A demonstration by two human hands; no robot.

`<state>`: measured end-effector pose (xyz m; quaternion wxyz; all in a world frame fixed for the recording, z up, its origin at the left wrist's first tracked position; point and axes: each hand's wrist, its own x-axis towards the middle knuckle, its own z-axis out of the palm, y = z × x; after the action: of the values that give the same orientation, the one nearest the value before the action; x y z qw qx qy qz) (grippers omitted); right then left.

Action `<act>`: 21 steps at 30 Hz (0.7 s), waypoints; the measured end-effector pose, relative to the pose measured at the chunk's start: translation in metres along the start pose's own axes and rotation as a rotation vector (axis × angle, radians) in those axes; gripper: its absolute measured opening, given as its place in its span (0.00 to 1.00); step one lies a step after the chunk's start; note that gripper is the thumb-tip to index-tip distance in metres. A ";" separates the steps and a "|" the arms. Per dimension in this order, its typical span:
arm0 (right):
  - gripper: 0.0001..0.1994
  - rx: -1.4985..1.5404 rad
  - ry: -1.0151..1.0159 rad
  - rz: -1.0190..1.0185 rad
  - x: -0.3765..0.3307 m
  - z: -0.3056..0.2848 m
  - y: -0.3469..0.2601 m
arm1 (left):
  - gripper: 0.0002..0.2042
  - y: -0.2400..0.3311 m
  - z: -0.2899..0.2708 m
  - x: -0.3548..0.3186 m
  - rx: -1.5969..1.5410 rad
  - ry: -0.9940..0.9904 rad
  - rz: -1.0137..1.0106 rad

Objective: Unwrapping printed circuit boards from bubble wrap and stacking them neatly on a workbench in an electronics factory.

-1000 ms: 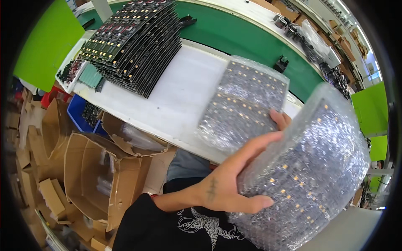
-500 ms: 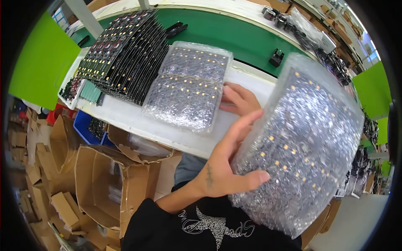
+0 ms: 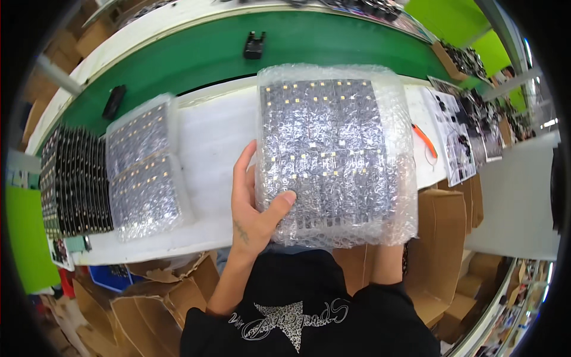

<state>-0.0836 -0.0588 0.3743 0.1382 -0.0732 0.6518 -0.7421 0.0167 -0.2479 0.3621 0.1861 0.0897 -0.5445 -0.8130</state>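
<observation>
In front of me is a bubble-wrapped panel of dark circuit boards (image 3: 324,128) with rows of small yellowish squares. My left hand (image 3: 250,205) grips its left edge, thumb on the front face and fingers behind. My right hand is hidden behind the lower right corner of the package; only its forearm (image 3: 388,265) shows clearly, so its fingers cannot be made out. To the left, another bubble-wrapped panel (image 3: 143,169) lies on the white tabletop (image 3: 208,143). Beside it stands a stack of bare dark boards (image 3: 77,184).
Black plastic parts (image 3: 254,46) sit on the green strip (image 3: 315,41) behind the table. Orange-handled pliers (image 3: 424,140) lie at the right, near a sheet with small parts (image 3: 455,134). Open cardboard boxes (image 3: 437,238) and a blue bin (image 3: 110,276) stand below the table edge.
The wrapped panel has come from the right to the centre and is turned squarer to me. My right hand has moved from beside the lying panel to behind the held one. The view has swung right.
</observation>
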 end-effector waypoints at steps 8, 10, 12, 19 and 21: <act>0.29 -0.196 0.151 -0.092 0.020 -0.051 -0.028 | 0.40 -0.018 0.042 0.006 -0.040 -0.101 -0.023; 0.29 -0.283 0.140 -0.067 0.032 -0.057 -0.028 | 0.41 -0.020 0.040 0.007 -0.036 -0.104 -0.013; 0.29 -0.359 0.108 -0.021 0.039 -0.058 -0.022 | 0.42 -0.024 0.036 0.008 0.185 -0.122 -0.003; 0.30 -0.474 0.012 0.072 0.043 -0.051 -0.008 | 0.42 -0.040 0.033 0.007 0.348 -0.070 0.029; 0.31 -0.444 0.018 0.054 0.043 -0.052 -0.011 | 0.42 -0.039 0.034 0.010 0.346 -0.064 0.062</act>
<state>-0.1412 -0.0215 0.3750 0.1329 -0.0777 0.8020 -0.5771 -0.0123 -0.2103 0.3404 0.1754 0.0776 -0.6845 -0.7034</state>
